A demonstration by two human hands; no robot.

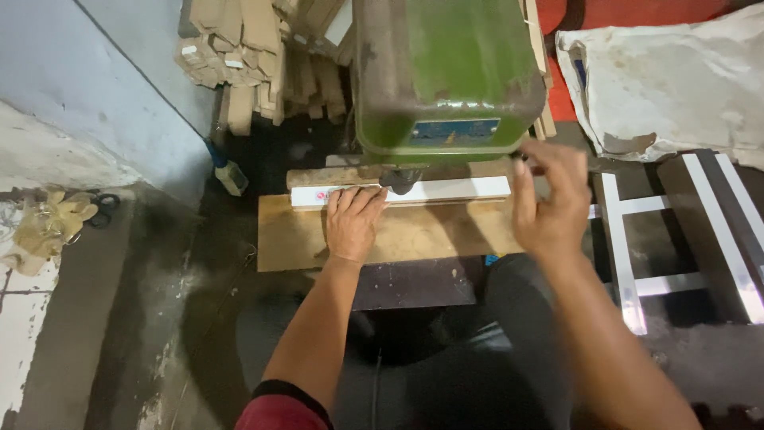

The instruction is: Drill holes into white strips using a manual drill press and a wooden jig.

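A long white strip [446, 190] lies across a wooden board [430, 235] under the head of a green press machine [446, 72]. My left hand [352, 220] rests flat on the board, its fingertips pressing the strip's left part. My right hand [549, 203] is raised at the machine's right side, fingers curled around a dark lever or handle [532, 166] that is mostly hidden by the hand. The strip's right end passes behind that hand.
Stacks of brown cardboard pieces [247, 56] lean behind the machine at the left. More white strips [629, 255] lie on dark sheets at the right. A crumpled white sack [668, 80] sits at upper right. A brush [229, 173] and rags [48, 227] lie at the left.
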